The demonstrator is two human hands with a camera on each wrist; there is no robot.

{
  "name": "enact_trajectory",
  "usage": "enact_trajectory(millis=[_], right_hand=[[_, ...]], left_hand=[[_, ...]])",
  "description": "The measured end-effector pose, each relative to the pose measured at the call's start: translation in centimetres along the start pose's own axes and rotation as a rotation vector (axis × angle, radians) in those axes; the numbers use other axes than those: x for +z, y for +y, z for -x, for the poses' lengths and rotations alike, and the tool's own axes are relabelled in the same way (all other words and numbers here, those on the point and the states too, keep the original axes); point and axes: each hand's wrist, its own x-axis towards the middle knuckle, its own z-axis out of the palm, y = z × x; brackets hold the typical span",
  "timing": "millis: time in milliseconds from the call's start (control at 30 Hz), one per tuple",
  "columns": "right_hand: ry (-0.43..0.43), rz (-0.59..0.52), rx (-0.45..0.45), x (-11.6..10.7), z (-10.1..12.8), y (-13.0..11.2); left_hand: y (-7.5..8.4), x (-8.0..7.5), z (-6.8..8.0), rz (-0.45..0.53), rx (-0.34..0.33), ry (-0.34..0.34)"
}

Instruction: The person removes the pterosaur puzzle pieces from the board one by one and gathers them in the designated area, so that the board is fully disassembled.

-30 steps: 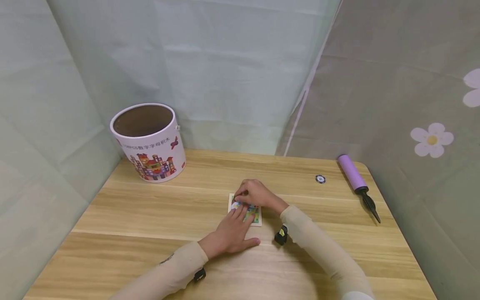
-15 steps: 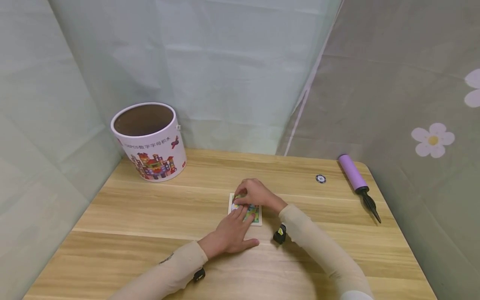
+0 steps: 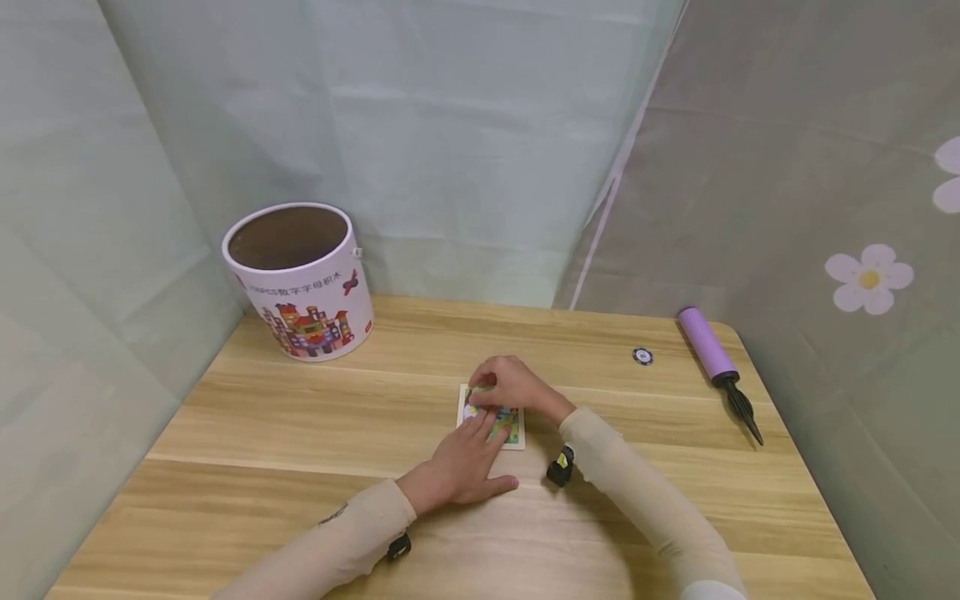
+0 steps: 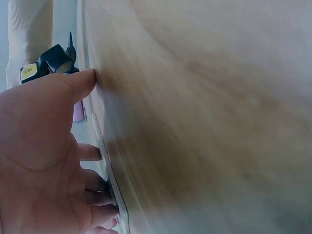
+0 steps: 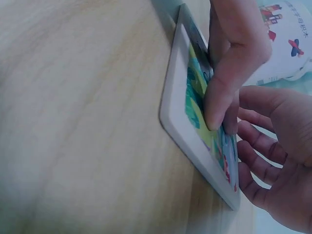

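Observation:
A small white-bordered card with a colourful picture lies flat on the wooden table, near its middle. My left hand lies flat on the table with straight fingers reaching onto the card's near part. My right hand is curled over the card's far left part. In the right wrist view its fingertips pinch together on the card, on its picture face, with the left hand's fingers just beside. The left wrist view shows my left hand lying palm down on the wood.
An open round tub printed with a toy town stands at the back left. A purple hand pump with a black nozzle lies along the right edge, a small round chip beside it. Curtains close in the left, back and right sides.

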Motion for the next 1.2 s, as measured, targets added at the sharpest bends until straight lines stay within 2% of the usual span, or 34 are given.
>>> enact_trajectory(millis=[267,733,1000,1200], right_hand=[[-0.024,0.0,-0.012,-0.2,-0.1,0.1],[-0.013,0.133,-0.04,-0.1,0.0,-0.7],[-0.006,0.064,-0.016,-0.2,0.2,-0.9],[-0.007,0.005,-0.013,-0.1,0.1,-0.3]], left_hand=[[0.0,0.0,-0.2,-0.03,0.043,-0.023],[0.0,-0.1,-0.2,-0.066,0.065,-0.012],[0.0,-0.3,-0.3,-0.064,0.051,-0.031],[-0.1,-0.1,-0.6,-0.082,0.055,-0.015]])
